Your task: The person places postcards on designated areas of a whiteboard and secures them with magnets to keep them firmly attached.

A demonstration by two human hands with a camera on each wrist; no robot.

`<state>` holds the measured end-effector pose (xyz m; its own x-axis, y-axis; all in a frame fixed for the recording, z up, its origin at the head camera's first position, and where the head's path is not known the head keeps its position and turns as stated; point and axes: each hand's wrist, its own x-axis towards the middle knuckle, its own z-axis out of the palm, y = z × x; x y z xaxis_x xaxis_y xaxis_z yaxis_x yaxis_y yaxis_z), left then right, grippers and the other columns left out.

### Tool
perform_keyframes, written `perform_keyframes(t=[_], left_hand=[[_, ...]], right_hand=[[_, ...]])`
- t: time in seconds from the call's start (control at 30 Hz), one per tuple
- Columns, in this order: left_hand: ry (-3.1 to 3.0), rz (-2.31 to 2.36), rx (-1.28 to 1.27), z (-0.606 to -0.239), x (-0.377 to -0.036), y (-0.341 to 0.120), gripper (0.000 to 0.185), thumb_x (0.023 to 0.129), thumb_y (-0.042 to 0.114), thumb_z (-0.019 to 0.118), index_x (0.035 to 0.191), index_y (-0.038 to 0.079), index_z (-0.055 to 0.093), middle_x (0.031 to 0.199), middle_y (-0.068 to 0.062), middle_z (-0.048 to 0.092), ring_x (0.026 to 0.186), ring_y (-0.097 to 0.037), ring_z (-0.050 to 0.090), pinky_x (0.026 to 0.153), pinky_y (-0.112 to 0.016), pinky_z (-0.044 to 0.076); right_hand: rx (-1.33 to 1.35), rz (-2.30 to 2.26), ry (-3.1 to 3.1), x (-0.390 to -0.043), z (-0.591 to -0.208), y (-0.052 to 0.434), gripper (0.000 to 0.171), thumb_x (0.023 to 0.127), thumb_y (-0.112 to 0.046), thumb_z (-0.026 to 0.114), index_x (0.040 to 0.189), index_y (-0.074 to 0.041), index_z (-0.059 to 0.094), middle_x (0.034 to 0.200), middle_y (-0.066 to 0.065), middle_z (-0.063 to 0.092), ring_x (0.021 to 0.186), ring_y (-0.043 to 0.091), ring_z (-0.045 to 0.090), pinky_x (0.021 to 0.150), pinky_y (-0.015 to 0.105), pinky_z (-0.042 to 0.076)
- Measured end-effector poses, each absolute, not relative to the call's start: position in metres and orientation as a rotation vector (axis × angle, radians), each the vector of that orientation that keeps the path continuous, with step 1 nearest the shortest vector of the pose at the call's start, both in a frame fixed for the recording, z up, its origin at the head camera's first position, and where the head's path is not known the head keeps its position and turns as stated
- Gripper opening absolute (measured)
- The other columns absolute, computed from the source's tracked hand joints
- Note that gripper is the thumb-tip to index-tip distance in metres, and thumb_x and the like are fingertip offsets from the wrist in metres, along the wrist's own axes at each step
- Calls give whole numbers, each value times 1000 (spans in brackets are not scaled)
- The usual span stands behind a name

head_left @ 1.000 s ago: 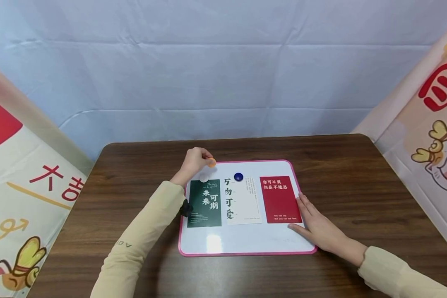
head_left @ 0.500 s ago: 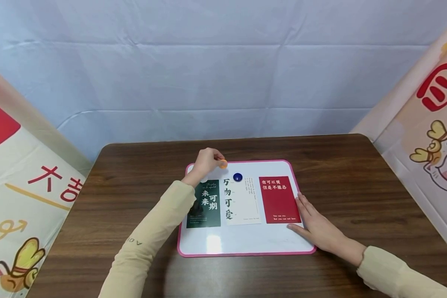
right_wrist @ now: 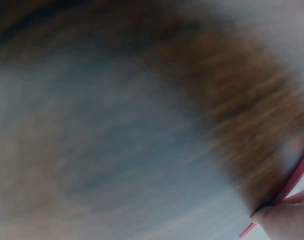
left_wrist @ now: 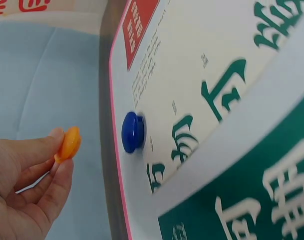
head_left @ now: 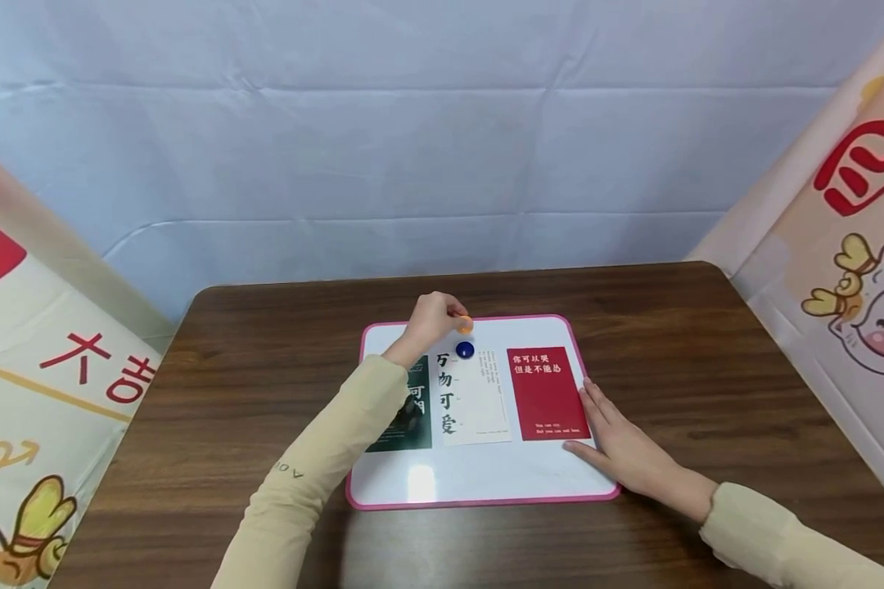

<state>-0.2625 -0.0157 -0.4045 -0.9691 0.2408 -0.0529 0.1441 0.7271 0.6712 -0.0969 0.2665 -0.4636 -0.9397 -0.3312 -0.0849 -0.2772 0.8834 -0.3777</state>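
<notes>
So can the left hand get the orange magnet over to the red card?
Probably yes. The left hand pinches the orange magnet above the whiteboard, and only the low blue magnet lies before the red card.

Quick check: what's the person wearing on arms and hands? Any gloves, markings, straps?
Both arms are in long pale yellow-beige sleeves, left sleeve and right sleeve, with plain cuffs ending at the wrists. The left sleeve carries small dark lettering on the forearm, too small to read. The left hand and right hand are bare: no gloves, no rings visible. A dark object shows under the left wrist.
</notes>
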Motion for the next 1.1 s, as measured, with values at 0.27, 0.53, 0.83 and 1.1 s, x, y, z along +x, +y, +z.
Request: perform_keyframes(t=[0.27,0.53,0.83,1.1], left_hand=[[2788,1065,369,-406,-265,3,14,83,18,67,90,7,69,87,-3,63,79,-15,55,71,-23,48],[2779,1035,391,-403,-262,26,13,84,18,66,91,7,69,88,-3,64,80,-14,56,70,-23,48],[2745,1109,355,-405,-262,46,14,81,19,70,88,7,70,87,-2,64,76,-13,55,69,-23,48],[2722,1139,335,-410,-264,61,16,79,19,71,89,7,70,88,-1,65,75,-11,55,68,-21,48]], right_hand=[[-464,-532,2899,-99,-464,268,99,77,-59,59,144,-1,17,150,16,13,134,35,20,88,48,45],[-469,-530,2901,-99,-464,266,97,77,-58,59,144,0,18,149,18,14,133,36,21,89,49,44],[-468,-529,2901,-101,-463,266,97,77,-57,59,144,0,18,149,18,13,134,36,20,90,49,44],[-449,-535,2880,-104,-464,265,98,77,-59,58,144,0,17,150,17,13,134,35,21,91,49,43]])
